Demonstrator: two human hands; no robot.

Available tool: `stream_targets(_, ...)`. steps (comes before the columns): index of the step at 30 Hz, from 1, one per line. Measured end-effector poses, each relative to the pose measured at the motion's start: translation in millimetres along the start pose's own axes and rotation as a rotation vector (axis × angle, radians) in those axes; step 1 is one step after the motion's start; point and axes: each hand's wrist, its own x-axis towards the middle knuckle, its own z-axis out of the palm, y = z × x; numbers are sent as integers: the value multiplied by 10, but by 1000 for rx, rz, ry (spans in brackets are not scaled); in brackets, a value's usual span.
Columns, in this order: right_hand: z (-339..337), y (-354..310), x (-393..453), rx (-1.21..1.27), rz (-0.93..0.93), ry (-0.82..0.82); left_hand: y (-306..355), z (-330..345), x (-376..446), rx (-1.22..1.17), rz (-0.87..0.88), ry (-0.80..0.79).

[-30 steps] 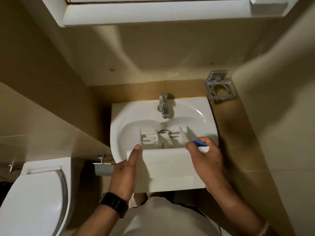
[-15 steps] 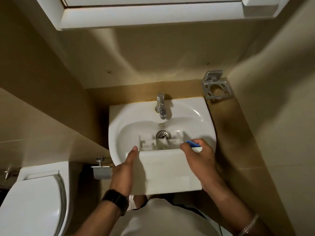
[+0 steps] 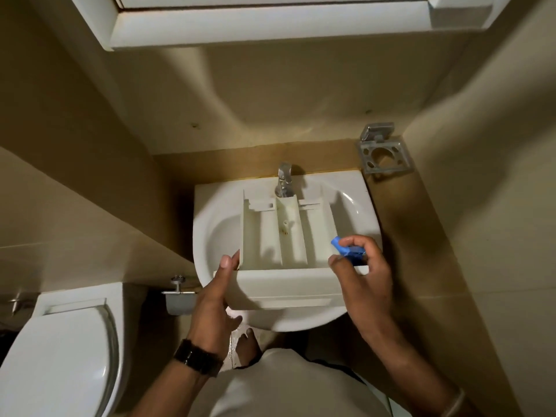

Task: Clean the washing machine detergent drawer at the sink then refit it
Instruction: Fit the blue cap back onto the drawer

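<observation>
Detergent drawer (image 3: 288, 236), compartments up, held level over the sink (image 3: 358, 212) below the dry tap (image 3: 282, 183); left hand (image 3: 216, 293) grasps its front panel, right hand (image 3: 364, 272) steadies it while pinching a blue piece (image 3: 346, 249); washing apparently pending, next needs water running.

Small bathroom, beige tiled walls (image 3: 75, 145), dim warm light with soft shadows on the back wall. White cabinet (image 3: 270, 25) mounted overhead, its underside lit. White toilet (image 3: 60, 356) at lower left, lid down, cistern (image 3: 81, 296) against the left wall. Chrome valve (image 3: 178, 281) on the wall just beside the cistern, with a small metal fitting (image 3: 180, 302) below it. Square metal holder (image 3: 383, 153) fixed to the wall in the right corner, nothing in it. Darker brown band (image 3: 225, 164) along the back wall at basin height. Floor barely shows, dark, looks wet in one patch.
</observation>
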Motion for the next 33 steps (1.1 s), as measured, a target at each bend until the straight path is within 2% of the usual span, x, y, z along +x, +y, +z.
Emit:
stream_targets(10, -105, -65, -71, 154, -56, -194, -45, -194, 110, -79, 5, -96)
stream_targets(14, -199, -209, 13, 258, 24, -284, -69, -291, 118, -74, -53, -156)
stream_targets(18, -253, -401, 105, 179, 62, -297, -52, -327, 114, -68, -86, -149)
stream_targets(24, -279, -858, 384, 13, -14, -212, -18, -312, 31, 33, 61, -127)
stream_targets(33, 182, -1276, 516, 18, -120, -362, 119, -187, -209, 224, 359, -212)
